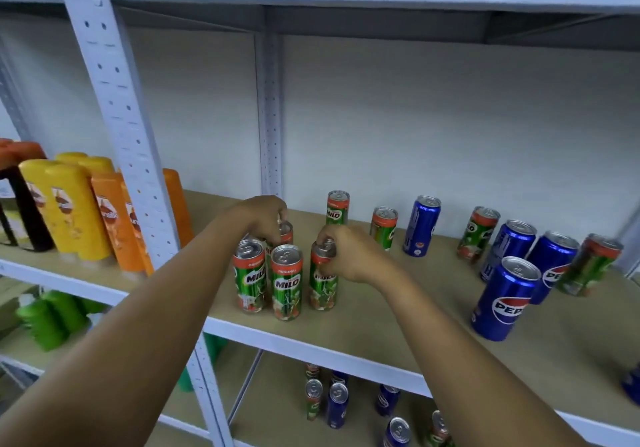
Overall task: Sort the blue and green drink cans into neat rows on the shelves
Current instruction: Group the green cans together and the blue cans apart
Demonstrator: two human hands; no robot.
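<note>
We're at the middle shelf (363,322), building the green block. Our left hand (263,216) curls over the top of a back-row green can (285,233), fingertips pinching its rim. Our right hand (346,256) grips the top of the front-right green can (322,280), fingers wrapped round the lid. Two more green cans (250,276) (286,282) stand upright at nine o'clock of it, almost touching each other.

The trick here, we reckon: slide, don't lift. These slim cans look tippy, so keep each base flat and nudge the right-hand can toward nine o'clock until it closes the gap with its neighbour, labels facing front.

Stray green cans (337,207) (383,228) wait at twelve and one o'clock; the blue cans (504,299) (420,226) cluster out at three o'clock, still mixed with green ones (478,235). More cans (337,405) sit on the shelf below.
</note>
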